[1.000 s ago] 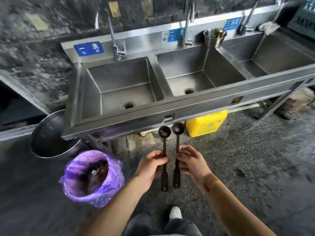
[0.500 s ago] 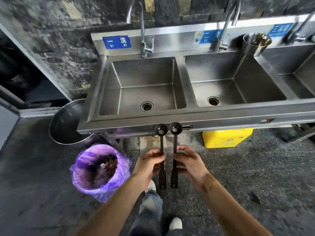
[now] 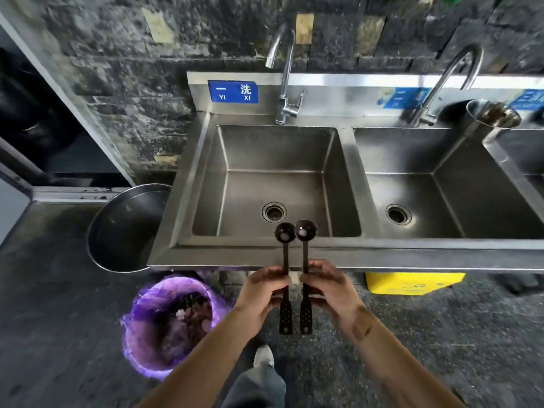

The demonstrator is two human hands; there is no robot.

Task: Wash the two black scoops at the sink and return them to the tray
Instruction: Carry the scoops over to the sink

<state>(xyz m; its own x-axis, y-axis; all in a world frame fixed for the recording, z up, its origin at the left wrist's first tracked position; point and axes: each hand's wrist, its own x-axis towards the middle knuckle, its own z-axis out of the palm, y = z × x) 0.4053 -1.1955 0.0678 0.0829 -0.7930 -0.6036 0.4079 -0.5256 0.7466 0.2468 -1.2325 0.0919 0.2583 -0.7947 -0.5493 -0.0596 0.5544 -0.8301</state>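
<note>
Now the sink unit [image 3: 294, 257] stands much closer and squarer than a second ago, when it lay off at a slant with three basins in sight; its leftmost basin [image 3: 276, 184] fills the middle of the view, the tap [image 3: 284, 81] rising right behind it and the blue sign [image 3: 233, 91] beside that tap. Both hands have come forward with it: the scoop bowls, which earlier hung over the floor short of the front rim, now show over the near edge of that basin, just in front of its drain [image 3: 274, 212]. The left hand [image 3: 262, 285] has its grip clamped on the left scoop [image 3: 285, 260], thumb and fingers pinching the thin stem about halfway along; the right hand [image 3: 326, 285] grips the right scoop [image 3: 305, 254] the same way. The two scoops stand side by side, nearly parallel and close without their stems touching, the bowls up and away from the person, the right bowl a little further on than the left, with their rims just about meeting. A pale spot shows in each bowl. Below each grip the flat, perforated handle end hangs free over the floor. The purple-lined bin [image 3: 170, 322] sits on the floor to the left under the sink's corner, a steel pot [image 3: 126, 228] beside it, and a yellow container [image 3: 412, 282] under the sink to the right.
</note>
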